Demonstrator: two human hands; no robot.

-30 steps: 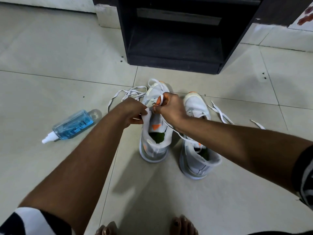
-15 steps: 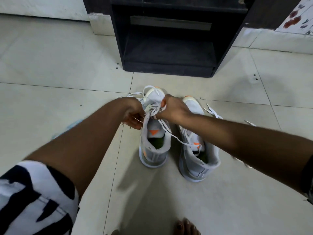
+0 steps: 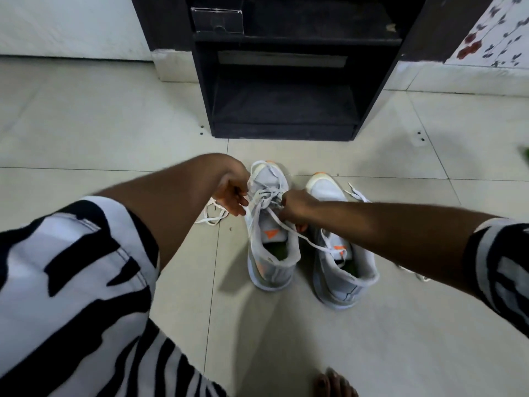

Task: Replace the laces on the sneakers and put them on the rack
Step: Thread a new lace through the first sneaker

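Observation:
Two grey-white sneakers with orange marks stand side by side on the tiled floor, toes toward the rack. Over the left sneaker [image 3: 270, 247] my left hand [image 3: 233, 193] pinches a strand of the white lace [image 3: 264, 196] at the shoe's left eyelets. My right hand [image 3: 296, 209] grips the lace on the shoe's right side, and a strand trails from it across to the right sneaker [image 3: 342, 270]. The black shoe rack [image 3: 283, 107] stands just beyond the toes, its bottom shelf bare.
Loose lace ends lie on the floor left of the left sneaker [image 3: 211, 217] and right of the right sneaker [image 3: 356, 194]. A dark box [image 3: 216, 20] sits on the rack's upper shelf. My bare toes [image 3: 333, 383] show at the bottom edge.
The view has tilted up and shows more of the rack. The blue bottle on the left has dropped out of sight behind my arm. My hands stay on the left sneaker's lace, slightly farther apart.

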